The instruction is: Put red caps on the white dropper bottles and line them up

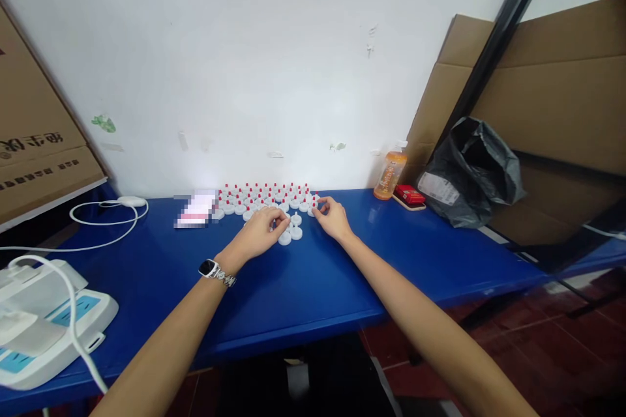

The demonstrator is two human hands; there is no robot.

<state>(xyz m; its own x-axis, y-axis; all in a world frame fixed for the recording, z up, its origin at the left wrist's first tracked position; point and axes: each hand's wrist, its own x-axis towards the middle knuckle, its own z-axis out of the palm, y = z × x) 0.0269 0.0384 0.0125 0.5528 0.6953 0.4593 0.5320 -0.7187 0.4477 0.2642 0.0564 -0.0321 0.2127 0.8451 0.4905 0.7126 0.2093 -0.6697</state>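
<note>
Rows of white nozzle caps [227, 207] with small red tips stand upright in a cluster against the wall. In front of them are a few white caps without red tips [284, 238], set close together. My left hand [261, 232], wearing a watch on its wrist, is curled just left of these plain caps, thumb and fingertips drawn together; anything between them is too small to make out. At the cluster's right end, my right hand [333, 218] pinches with thumb and forefinger at a white nozzle cap [312, 210]. Some caps are hidden behind my left hand.
On the blue table [313, 293], a blurred phone-like rectangle [196, 208] lies left of the caps. Farther left are a white cable [105, 223] and power strip [92, 326]. An orange drink bottle [390, 174], red box [409, 195] and black plastic bag [462, 195] stand right.
</note>
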